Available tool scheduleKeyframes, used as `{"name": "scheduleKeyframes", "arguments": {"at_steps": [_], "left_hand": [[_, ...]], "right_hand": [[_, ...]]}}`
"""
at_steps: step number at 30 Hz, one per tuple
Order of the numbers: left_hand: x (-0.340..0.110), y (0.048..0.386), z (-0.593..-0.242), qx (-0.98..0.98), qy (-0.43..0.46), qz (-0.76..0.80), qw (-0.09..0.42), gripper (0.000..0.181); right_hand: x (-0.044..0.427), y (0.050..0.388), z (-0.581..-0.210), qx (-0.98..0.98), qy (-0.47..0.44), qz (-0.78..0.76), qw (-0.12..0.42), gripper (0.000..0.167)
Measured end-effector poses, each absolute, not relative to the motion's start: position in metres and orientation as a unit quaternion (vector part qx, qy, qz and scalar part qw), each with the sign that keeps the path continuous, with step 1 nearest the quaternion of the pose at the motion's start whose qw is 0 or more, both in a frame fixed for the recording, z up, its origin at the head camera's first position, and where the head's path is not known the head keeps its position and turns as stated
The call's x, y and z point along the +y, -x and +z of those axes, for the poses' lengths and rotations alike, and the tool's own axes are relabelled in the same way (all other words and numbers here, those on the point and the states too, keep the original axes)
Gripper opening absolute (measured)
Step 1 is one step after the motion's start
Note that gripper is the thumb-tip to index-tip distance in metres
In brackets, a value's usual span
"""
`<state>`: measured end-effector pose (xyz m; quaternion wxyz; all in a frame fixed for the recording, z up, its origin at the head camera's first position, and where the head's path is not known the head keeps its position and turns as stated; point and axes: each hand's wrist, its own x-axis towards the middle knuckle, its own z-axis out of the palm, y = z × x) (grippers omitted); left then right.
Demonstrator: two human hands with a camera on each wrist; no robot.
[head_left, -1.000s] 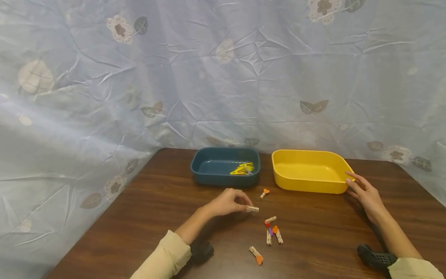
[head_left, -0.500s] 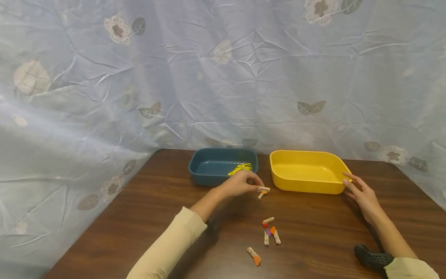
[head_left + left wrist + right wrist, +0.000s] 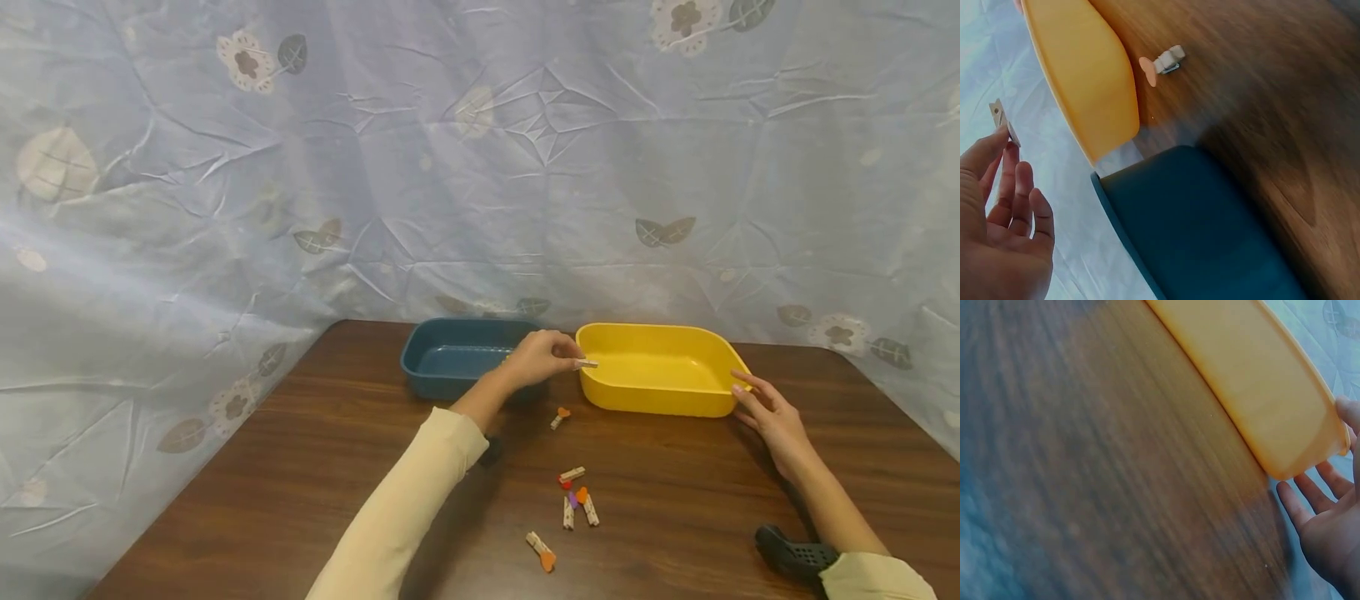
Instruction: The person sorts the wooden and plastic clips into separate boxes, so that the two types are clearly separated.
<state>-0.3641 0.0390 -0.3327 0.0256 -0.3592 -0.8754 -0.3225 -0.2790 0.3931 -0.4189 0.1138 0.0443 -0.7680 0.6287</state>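
In the head view, my left hand (image 3: 538,358) pinches a wooden clothespin (image 3: 588,364) between thumb and fingertips, raised at the left end of the yellow bin (image 3: 652,401). The left wrist view shows the same clothespin (image 3: 999,114) at the fingertips, the other fingers bent. My right hand (image 3: 780,429) is at the bin's right end, fingers fairly straight and touching its rim. One clothespin with an orange heart (image 3: 560,417) lies before the bins. Several more heart clothespins, including one with a purple heart (image 3: 572,500), lie nearer me.
A dark blue bin (image 3: 450,387) stands left of the yellow one; my left hand hides most of the yellow clips in it. Both bins stand at the back of the brown wooden table (image 3: 300,492), before a patterned curtain (image 3: 450,167). A black wrist device (image 3: 795,554) is on the right arm.
My left hand has carried its clothespin from mid-table, past the orange-heart clothespin, up and forward to the yellow bin's left end. The right hand has stayed at the bin's right rim.
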Motion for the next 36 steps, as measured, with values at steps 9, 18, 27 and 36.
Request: {"name": "scheduleKeyframes", "arguments": {"at_steps": [9, 18, 27, 36], "left_hand": [[0.068, 0.372, -0.344, -0.888, 0.324, -0.325, 0.038, 0.015], [0.093, 0.371, -0.36, -0.893, 0.289, -0.342, 0.036, 0.013], [0.105, 0.37, -0.366, -0.913, 0.258, -0.313, 0.049, 0.011], [0.11, 0.366, -0.369, -0.912, 0.235, -0.327, 0.071, 0.011]], "right_hand": [[0.394, 0.274, -0.425, -0.771, -0.044, 0.625, 0.119, 0.048], [0.393, 0.271, -0.426, -0.781, -0.045, 0.612, 0.118, 0.048], [0.39, 0.278, -0.422, -0.776, -0.05, 0.617, 0.123, 0.046], [0.391, 0.28, -0.419, -0.755, -0.057, 0.641, 0.129, 0.044]]}}
